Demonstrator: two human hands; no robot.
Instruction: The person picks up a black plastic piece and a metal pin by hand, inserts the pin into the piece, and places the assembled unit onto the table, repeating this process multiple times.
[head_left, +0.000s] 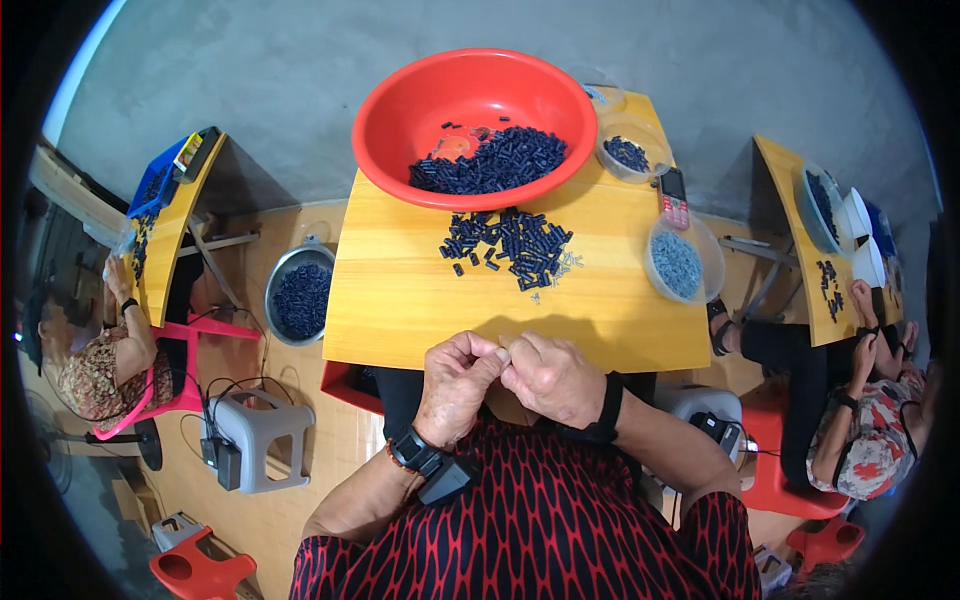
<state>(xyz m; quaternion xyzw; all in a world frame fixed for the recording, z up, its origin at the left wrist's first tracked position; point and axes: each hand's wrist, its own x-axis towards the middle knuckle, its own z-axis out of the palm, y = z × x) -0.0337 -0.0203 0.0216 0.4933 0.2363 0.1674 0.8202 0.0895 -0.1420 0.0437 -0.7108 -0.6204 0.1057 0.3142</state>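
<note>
My left hand [452, 388] and my right hand [552, 380] meet just past the table's front edge, fingertips pinched together. Whatever sits between the fingers is too small or hidden to make out. Beyond them on the yellow wooden table [390, 300] lies a loose pile of short dark cylinders [525, 245]. A few tiny pale pieces [566, 266] are scattered at its right side. Behind the pile stands a big red basin [385, 140], partly filled with the same kind of dark cylinders.
Right on the table are a clear bowl of small grey-blue pieces [676, 265], a red keypad phone [674, 200] and a tub of dark pieces [627, 153]. A metal bowl [300, 292] stands left. People sit at side tables; a grey stool [262, 435] is lower left.
</note>
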